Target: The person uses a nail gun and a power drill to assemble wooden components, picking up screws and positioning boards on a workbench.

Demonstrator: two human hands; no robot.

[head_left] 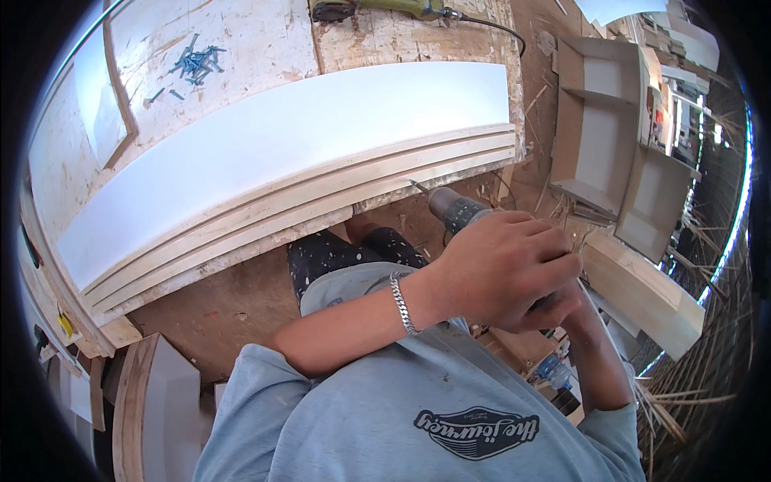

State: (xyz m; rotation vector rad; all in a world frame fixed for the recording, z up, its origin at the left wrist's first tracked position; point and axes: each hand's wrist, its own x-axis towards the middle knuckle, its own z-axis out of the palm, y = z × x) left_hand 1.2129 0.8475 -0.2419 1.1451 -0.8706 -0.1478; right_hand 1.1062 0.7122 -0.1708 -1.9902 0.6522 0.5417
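A power drill is held in front of my body, its bit pointing forward and left. The bit's tip is at the nearest of several pale wooden strips, though I cannot tell if it touches. My left hand, with a chain bracelet on the wrist, reaches across and is closed over the drill's rear. My right hand is closed beneath it, mostly hidden, at the drill's grip. Behind the strips lies a long white panel on the worn workbench.
Loose screws lie heaped at the bench's far left. A green corded power tool sits at the far edge. Another white panel rests at left. Open box-shaped cabinets and a wooden piece stand on the right.
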